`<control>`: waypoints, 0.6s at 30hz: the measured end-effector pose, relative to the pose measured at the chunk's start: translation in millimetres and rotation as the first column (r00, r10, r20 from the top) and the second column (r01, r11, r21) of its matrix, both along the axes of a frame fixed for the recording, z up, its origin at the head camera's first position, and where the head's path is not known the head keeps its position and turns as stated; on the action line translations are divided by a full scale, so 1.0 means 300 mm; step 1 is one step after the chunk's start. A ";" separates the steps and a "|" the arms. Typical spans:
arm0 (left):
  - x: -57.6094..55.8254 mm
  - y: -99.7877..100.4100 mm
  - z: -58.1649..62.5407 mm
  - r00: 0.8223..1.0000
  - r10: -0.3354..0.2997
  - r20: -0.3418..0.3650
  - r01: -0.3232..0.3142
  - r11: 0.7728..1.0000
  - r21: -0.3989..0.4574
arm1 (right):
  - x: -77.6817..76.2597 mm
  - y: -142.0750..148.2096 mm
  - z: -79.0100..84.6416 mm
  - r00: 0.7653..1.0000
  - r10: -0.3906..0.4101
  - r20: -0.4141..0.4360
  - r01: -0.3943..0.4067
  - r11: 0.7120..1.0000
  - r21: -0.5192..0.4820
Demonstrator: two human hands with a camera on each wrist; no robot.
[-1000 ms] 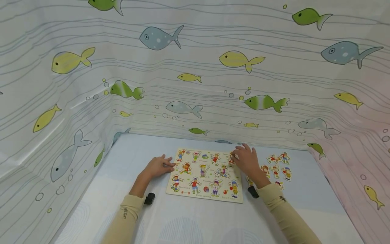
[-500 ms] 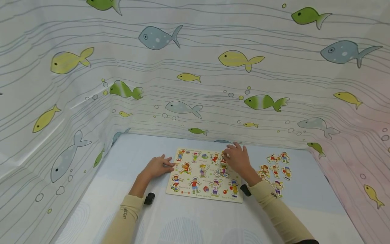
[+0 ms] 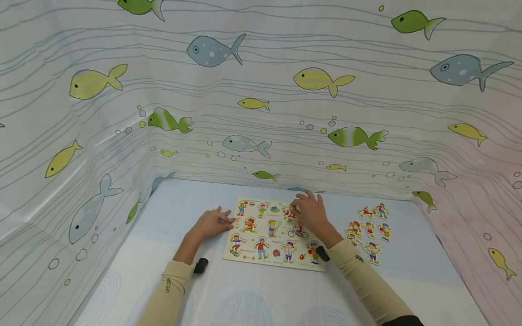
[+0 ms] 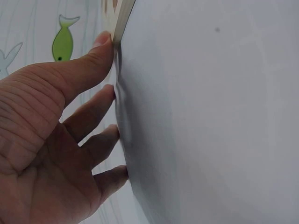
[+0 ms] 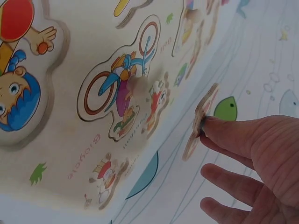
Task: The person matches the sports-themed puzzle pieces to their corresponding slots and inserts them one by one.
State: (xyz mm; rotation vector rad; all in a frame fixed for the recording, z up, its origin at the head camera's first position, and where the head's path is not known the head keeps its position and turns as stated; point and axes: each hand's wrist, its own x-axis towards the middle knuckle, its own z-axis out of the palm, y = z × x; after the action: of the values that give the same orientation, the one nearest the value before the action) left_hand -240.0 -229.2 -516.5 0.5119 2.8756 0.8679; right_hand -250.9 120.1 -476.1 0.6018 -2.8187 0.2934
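Note:
A cream wooden puzzle board (image 3: 259,228) with painted sports figures lies on the table in the head view. Over its far right part, my right hand (image 3: 311,213) pinches a small wooden puzzle piece (image 5: 203,105) between thumb and forefinger. The right wrist view shows that piece nearly edge-on, raised off the board, with the other fingers loosely bent behind. A bicycle rider piece (image 5: 124,79) sits in the board nearby. My left hand (image 3: 210,224) rests at the board's left edge, fingers spread on the table and thumb (image 4: 100,58) against the board's side.
Several loose figure pieces (image 3: 369,228) lie on the table right of the board, a baseball figure (image 3: 372,252) nearest. A fish-patterned sheet (image 3: 281,136) rises behind the table and along both sides. A black wrist device (image 3: 322,253) overlaps the board's near right corner.
My right hand has moved left across the far right part of the board, with the puzzle piece pinched in it. The left hand has stayed at the board's left edge.

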 end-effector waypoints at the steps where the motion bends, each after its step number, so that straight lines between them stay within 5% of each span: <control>1: 0.000 0.000 0.000 1.000 0.000 0.001 -0.001 1.000 0.002 | 0.000 -0.004 0.000 1.000 -0.001 0.001 0.001 1.000 0.003; 18: 0.002 0.003 0.013 1.000 0.002 0.020 -0.002 1.000 0.005 | -0.023 -0.078 -0.002 1.000 0.008 0.024 -0.009 0.999 0.037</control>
State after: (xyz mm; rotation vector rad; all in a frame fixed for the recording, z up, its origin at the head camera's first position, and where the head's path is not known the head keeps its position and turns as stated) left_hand -239.3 -228.3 -512.7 0.4984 2.8576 0.8753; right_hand -257.7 96.8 -476.8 0.6219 -2.8506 0.2525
